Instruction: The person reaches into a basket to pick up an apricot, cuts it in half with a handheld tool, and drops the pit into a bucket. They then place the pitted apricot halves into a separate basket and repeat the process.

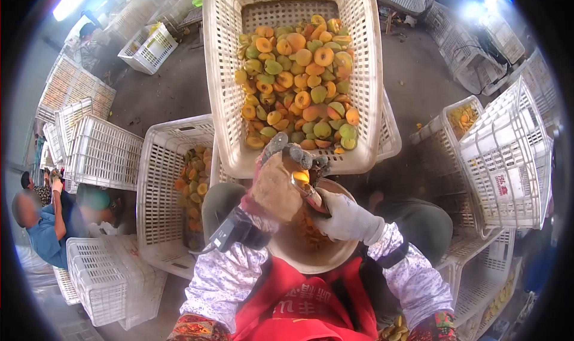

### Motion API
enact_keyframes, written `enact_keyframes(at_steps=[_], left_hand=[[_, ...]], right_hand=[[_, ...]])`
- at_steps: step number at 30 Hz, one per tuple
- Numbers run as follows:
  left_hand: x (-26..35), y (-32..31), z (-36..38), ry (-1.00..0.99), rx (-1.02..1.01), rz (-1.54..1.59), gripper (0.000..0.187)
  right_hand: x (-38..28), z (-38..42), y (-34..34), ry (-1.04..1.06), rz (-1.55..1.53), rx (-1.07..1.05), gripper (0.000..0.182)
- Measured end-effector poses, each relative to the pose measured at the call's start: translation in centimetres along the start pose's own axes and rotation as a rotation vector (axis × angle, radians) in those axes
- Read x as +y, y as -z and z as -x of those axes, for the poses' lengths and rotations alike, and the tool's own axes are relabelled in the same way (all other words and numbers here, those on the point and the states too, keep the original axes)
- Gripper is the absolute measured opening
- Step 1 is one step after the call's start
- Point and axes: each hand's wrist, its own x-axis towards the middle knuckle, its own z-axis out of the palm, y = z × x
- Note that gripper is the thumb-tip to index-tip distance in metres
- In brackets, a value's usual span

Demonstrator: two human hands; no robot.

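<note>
My left hand (pixel 276 182), in a dirty, stained glove, is closed around a piece of yellow-orange fruit (pixel 302 177). My right hand (pixel 348 214), in a pale grey glove, grips a small metal tool (pixel 312 197) whose tip meets the fruit. Under both hands a round basin (pixel 311 267) holds orange-brown scraps. Just beyond them stands a white plastic crate (pixel 369 72) with many halved orange and green fruits (pixel 299 84). The fingertips of my left hand are near its front wall.
Another white crate (pixel 156 185) with fruit stands to the left. Stacked crates (pixel 505 156) rise on the right, more (pixel 104 153) on the left. A person in blue (pixel 52 224) is at the far left. A small crate (pixel 149 49) lies on the floor at the back left.
</note>
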Motion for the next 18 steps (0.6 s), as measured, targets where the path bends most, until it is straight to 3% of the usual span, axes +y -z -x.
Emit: enact_keyframes(at_steps=[1,2,4,5,8,9,10,11,13,14,16,18], left_hand=[[0.4,0.6,0.3,-0.097,-0.158,-0.128,0.036],[-0.1,1.0,0.2,-0.103,-0.156,-0.129,0.036],[-0.9,1.1,-0.1,0.027,-0.120,0.092,0.029],[-1.1,0.9,0.0,0.122,-0.160,0.469,0.018],[-2.0,1.2,-0.2,0.093,-0.108,0.467,0.011],[-1.8,1.2,-0.6,0.092,-0.113,0.466,0.011],[-1.6,1.3,-1.3,0.137,-0.187,0.715,0.010],[-1.4,1.4,-1.6,0.183,-0.261,0.965,0.013],[-1.5,1.4,-1.8,0.218,-0.152,0.927,0.019],[-1.6,1.2,-1.8,0.258,-0.037,0.887,0.026],[-0.7,0.6,-1.6,0.278,-0.027,0.855,0.028],[0.7,-0.1,-1.6,0.292,0.006,0.804,0.032]], right_hand=[[0.6,0.1,-0.4,-0.059,0.015,-0.024,0.035],[0.7,0.3,-0.4,-0.054,0.020,-0.026,0.035],[-0.3,0.6,0.2,-0.155,-0.041,-0.034,0.034],[-0.9,0.8,0.5,-0.152,-0.039,-0.033,0.034],[-1.9,1.3,1.1,-0.087,0.070,-0.031,0.032],[-2.1,1.6,1.2,-0.216,0.020,-0.048,0.030],[-2.1,1.9,1.2,-0.345,-0.032,-0.063,0.028],[-1.3,2.3,0.7,-0.344,-0.030,-0.059,0.028],[1.0,3.2,-0.2,-0.130,0.122,0.173,0.027],[1.2,3.8,-0.2,-0.132,0.124,0.174,0.027],[1.1,4.5,-0.3,-0.347,0.344,-0.112,0.028],[0.4,4.5,0.7,-0.306,0.270,0.019,0.031]])
